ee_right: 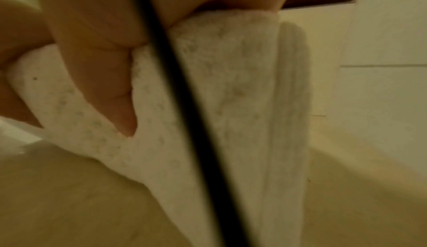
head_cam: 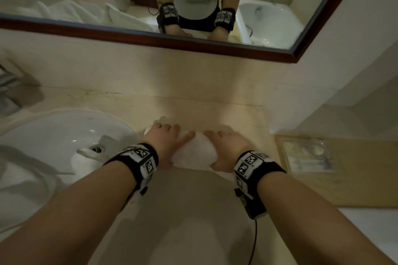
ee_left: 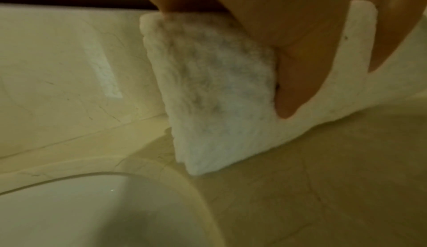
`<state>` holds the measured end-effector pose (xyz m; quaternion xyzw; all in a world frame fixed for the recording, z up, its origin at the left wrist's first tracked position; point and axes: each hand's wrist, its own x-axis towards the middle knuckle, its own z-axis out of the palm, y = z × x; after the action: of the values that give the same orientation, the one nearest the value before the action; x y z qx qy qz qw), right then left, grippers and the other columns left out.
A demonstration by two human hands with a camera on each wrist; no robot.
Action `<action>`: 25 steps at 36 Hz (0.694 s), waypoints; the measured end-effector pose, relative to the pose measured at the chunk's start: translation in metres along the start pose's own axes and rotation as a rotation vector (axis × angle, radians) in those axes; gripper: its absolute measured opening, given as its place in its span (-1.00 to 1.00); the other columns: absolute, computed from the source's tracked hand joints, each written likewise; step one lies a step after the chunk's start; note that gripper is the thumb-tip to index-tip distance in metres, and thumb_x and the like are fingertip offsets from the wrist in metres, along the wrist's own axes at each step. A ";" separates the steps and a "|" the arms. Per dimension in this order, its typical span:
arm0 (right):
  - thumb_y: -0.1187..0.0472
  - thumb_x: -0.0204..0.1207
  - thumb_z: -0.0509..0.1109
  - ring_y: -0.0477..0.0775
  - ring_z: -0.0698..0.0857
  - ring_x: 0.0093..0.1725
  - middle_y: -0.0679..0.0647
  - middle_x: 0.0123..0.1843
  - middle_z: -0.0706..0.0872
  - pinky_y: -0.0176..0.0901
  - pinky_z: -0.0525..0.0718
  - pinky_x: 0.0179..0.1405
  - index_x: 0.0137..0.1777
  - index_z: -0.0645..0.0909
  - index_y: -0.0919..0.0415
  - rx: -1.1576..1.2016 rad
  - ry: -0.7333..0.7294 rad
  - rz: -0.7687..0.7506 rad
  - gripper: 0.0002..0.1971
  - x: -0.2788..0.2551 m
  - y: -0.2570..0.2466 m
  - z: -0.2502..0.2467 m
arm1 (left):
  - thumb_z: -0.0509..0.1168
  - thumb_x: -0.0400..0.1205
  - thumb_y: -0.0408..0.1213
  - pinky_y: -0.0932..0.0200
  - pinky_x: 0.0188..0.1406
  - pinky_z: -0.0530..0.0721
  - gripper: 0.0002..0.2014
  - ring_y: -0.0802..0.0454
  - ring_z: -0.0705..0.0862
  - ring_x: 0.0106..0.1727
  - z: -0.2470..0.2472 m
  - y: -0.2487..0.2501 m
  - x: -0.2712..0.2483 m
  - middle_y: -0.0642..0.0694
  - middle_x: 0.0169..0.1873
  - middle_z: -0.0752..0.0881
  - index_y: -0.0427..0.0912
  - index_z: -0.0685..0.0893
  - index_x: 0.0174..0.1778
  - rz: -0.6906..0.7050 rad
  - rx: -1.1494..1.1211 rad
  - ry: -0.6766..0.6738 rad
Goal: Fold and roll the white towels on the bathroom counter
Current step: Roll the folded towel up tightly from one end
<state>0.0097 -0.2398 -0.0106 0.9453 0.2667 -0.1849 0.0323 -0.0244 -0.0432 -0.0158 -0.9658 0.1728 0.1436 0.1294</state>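
A small white towel (head_cam: 195,154), rolled into a thick bundle, lies on the beige marble counter (head_cam: 193,109) just right of the sink. My left hand (head_cam: 167,141) grips its left end, fingers curled over the top and thumb underneath. My right hand (head_cam: 226,148) grips its right end the same way. In the left wrist view the towel's (ee_left: 215,93) layered end faces the camera with my thumb pressed into it. In the right wrist view the towel (ee_right: 231,95) fills the middle under my curled fingers (ee_right: 99,59). More white towels (head_cam: 23,170) lie crumpled at the left edge.
The oval white sink (head_cam: 64,133) with its drain (head_cam: 97,148) lies close to the left. A mirror with a dark wooden frame (head_cam: 150,38) hangs above the backsplash. A wooden tray (head_cam: 344,170) with plastic-wrapped items sits at the right. A black cable (ee_right: 184,104) crosses the right wrist view.
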 end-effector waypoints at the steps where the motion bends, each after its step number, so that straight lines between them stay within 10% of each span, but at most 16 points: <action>1: -0.14 0.28 0.47 0.18 0.62 0.18 0.04 0.33 0.53 0.04 0.66 0.10 0.58 0.07 -0.11 -0.003 0.016 0.003 -0.09 -0.006 -0.002 -0.002 | 0.30 0.49 0.09 -0.09 0.41 0.36 -0.09 -0.20 0.39 0.41 -0.002 0.001 -0.005 -0.18 0.48 0.27 0.15 -0.17 0.60 0.003 0.008 0.014; 25: -0.14 0.29 0.42 0.17 0.65 0.10 0.03 0.17 0.59 -0.06 0.59 -0.02 0.44 0.25 -0.10 -0.132 0.418 -0.184 -0.28 -0.240 -0.171 -0.070 | 0.30 0.47 0.14 0.00 0.34 0.37 -0.13 -0.14 0.44 0.38 -0.067 0.042 -0.319 -0.11 0.45 0.34 0.11 -0.04 0.62 -0.297 0.107 0.328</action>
<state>-0.2451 -0.2004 0.1486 0.9306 0.3641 0.0307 0.0209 -0.3113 -0.0063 0.1406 -0.9828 0.0550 -0.0452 0.1703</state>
